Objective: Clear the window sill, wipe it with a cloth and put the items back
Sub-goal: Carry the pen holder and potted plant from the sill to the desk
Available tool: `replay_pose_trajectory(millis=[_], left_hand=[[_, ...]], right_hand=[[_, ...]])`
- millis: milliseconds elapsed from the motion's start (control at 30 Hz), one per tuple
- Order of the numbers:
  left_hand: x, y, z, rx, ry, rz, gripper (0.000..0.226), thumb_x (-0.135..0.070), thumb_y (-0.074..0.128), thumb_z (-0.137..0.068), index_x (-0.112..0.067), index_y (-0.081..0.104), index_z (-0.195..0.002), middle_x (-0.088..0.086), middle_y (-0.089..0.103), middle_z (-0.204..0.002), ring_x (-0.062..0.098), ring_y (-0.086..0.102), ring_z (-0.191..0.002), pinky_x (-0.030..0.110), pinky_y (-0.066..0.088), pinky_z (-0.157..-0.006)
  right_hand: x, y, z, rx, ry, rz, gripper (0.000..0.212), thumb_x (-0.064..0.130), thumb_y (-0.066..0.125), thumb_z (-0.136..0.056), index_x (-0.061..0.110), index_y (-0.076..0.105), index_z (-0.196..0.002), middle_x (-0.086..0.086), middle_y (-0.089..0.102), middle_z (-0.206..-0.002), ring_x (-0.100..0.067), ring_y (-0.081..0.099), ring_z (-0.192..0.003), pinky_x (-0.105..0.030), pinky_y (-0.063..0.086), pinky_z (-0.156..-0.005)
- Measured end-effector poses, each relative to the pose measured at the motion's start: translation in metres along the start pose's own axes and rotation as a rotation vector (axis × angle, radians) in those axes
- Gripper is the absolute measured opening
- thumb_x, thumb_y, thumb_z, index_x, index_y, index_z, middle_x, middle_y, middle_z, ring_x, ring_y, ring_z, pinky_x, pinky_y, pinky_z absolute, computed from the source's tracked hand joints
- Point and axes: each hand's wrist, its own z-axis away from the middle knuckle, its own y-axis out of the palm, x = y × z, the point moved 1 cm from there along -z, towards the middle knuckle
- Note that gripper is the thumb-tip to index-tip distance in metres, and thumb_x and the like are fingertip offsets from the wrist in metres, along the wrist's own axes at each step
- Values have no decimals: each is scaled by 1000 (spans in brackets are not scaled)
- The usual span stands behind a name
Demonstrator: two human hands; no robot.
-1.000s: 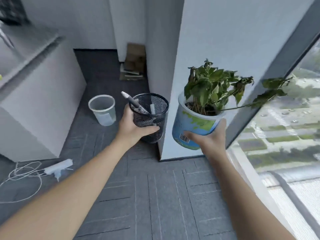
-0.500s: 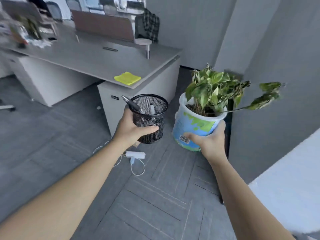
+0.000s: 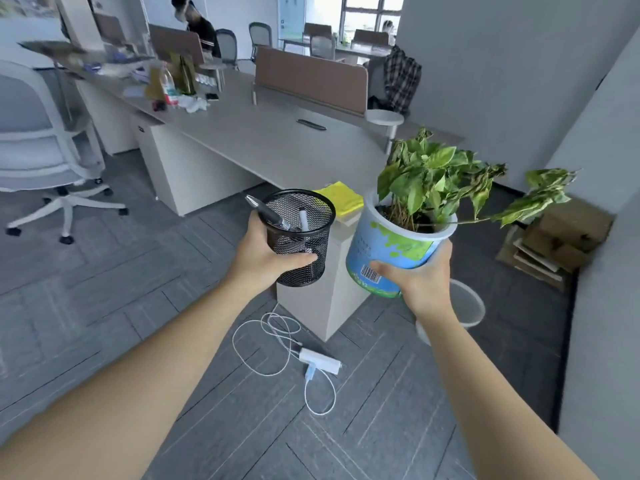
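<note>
My left hand grips a black mesh pen holder with pens sticking out of it. My right hand holds a blue and white plant pot from below; green leaves spread out of the pot to the right. Both are held upright at chest height, side by side, above the corner of a long grey desk. A yellow cloth lies on that desk corner, partly hidden behind the pen holder and the pot. The window sill is out of view.
A white charger and cable lie on the grey floor below my hands. A translucent waste bin stands to the right, with stacked cardboard behind it. A white office chair stands left. Bottles clutter the far desk end; a person sits beyond.
The view has swung left from the window and pillar to the office desk. Both hands keep their grip on the pen holder and the pot, now over the desk corner.
</note>
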Motion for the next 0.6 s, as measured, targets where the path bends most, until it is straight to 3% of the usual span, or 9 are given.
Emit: replay_pose_trajectory(millis=[167,267,433,533,600], left_hand=[[21,-15,-78,-80,-14,7,82,-35,80,-31,-25,42,-103,8,61,-115,22,58,-110,49,43,-102],[41,-26,-125,-99,-30,28,80,-33,82,-31,-26,43,-101,13,60,-118,26,58,-111,53,42,-101],[80,-47,-221,-76,-68,-8,86,-37,83,-31,-22,44,-106,7,62,-116,24,59,-109,51,44,-100],[103,-57,-289,-42,-80,-20,73,-39,83,-31,-38,46,-94,1,63,-112,22,59,-108,52,44,-99],[114,-61,-330,-19,-89,-25,67,-39,81,-31,-44,44,-86,-8,62,-105,20,58,-108,50,44,-100]], right_hand=[[-4,46,-77,48,10,24,75,-1,84,-55,14,34,-108,13,48,-93,-12,54,-91,-25,50,-76],[-16,76,-116,60,27,23,74,-2,84,-56,14,33,-107,11,49,-92,-8,54,-87,-16,50,-68],[-40,135,-186,35,60,45,73,-1,85,-54,15,35,-106,9,50,-93,-15,54,-93,-24,48,-73],[-54,173,-231,-8,79,57,72,-1,85,-54,15,35,-103,7,50,-93,-16,54,-92,-29,48,-76],[-63,196,-260,-46,97,53,73,-2,85,-54,15,34,-103,7,50,-94,-10,54,-88,-23,47,-73]])
